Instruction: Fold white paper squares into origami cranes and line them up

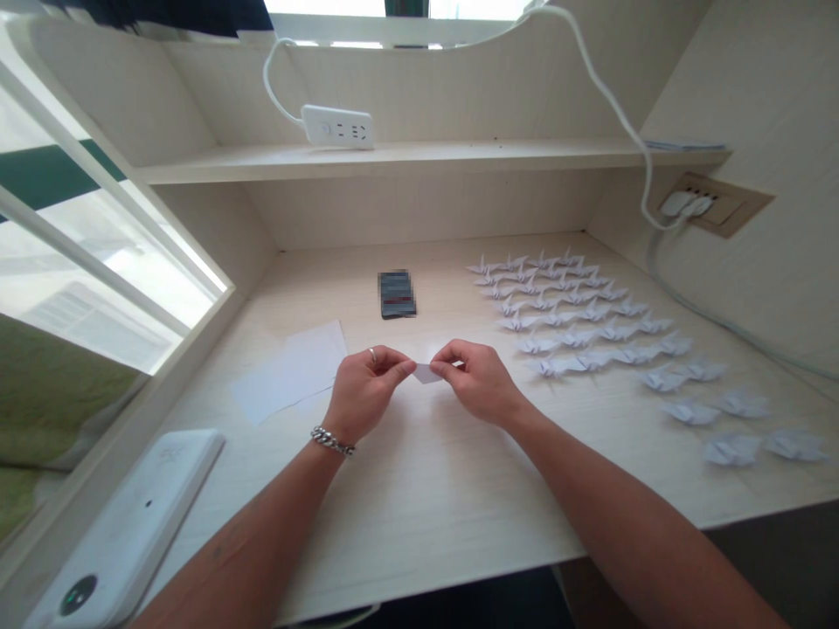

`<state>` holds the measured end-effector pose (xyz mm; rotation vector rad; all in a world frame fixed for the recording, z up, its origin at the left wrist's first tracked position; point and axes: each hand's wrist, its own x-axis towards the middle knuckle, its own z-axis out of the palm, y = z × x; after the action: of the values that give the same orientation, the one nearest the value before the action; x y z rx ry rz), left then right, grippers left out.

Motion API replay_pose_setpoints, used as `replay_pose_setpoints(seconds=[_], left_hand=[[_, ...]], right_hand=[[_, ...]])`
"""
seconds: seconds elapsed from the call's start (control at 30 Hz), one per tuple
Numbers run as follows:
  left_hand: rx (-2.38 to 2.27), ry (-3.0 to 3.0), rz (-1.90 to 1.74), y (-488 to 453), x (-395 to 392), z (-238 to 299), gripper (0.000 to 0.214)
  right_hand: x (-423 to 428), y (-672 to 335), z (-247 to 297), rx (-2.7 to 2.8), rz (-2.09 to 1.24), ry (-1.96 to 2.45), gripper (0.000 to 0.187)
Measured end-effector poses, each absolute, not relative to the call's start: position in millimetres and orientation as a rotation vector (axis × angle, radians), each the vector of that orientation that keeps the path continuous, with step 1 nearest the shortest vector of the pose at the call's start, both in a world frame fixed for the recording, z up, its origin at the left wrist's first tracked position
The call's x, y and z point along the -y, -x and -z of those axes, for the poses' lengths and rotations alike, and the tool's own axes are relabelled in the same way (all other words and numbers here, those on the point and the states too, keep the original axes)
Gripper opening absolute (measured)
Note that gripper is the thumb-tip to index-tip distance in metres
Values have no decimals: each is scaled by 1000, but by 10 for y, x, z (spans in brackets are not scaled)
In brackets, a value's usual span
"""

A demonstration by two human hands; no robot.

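Observation:
A small folded piece of white paper (427,374) is held just above the desk, in the middle of the view. My left hand (368,384) pinches its left end between thumb and fingers; a ring and a chain bracelet show on this hand and wrist. At the other end, the thumb and fingers of my right hand (477,377) are closed on the same paper, hiding part of it. Flat white paper sheets (294,367) lie to the left of my left hand. Several rows of folded paper cranes (577,306) stand to the right of my right hand.
A dark phone-like object with a blurred face (397,294) lies beyond my hands. At the lower left rests a long white device (131,524). A power strip (337,127) sits on the shelf (419,159); a white cable (609,96) runs to the wall socket (727,210).

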<state>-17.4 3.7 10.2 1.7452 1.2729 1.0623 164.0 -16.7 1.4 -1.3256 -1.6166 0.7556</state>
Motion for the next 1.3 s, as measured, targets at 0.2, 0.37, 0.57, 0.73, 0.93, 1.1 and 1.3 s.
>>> replay_pose_setpoints(seconds=[0.2, 0.37, 0.57, 0.73, 0.93, 1.1, 1.3], left_hand=[[-1160, -1606, -1041, 153, -69, -15, 24], [-1171, -1638, -1142, 153, -65, -19, 23], [-1258, -1964, -1055, 126, 8, -64, 13], [-1246, -2079, -1086, 129, 27, -56, 11], [-1202, -2212, -1075, 129, 30, -49, 9], [-1210, -2285, -1050, 139, 23, -37, 8], [-1204, -2271, -1079, 133, 27, -35, 8]], right_hand=[[88, -1601, 119, 1370, -960, 1169, 17], [86, -1610, 111, 1534, -1042, 1206, 13], [159, -1591, 11, 1545, -887, 1184, 13], [172, -1575, 7, 1604, -771, 1207, 9], [187, -1568, 29, 1658, -717, 1204, 9], [200, -1542, 52, 1696, -661, 1265, 10], [191, -1534, 55, 1702, -593, 1260, 10]])
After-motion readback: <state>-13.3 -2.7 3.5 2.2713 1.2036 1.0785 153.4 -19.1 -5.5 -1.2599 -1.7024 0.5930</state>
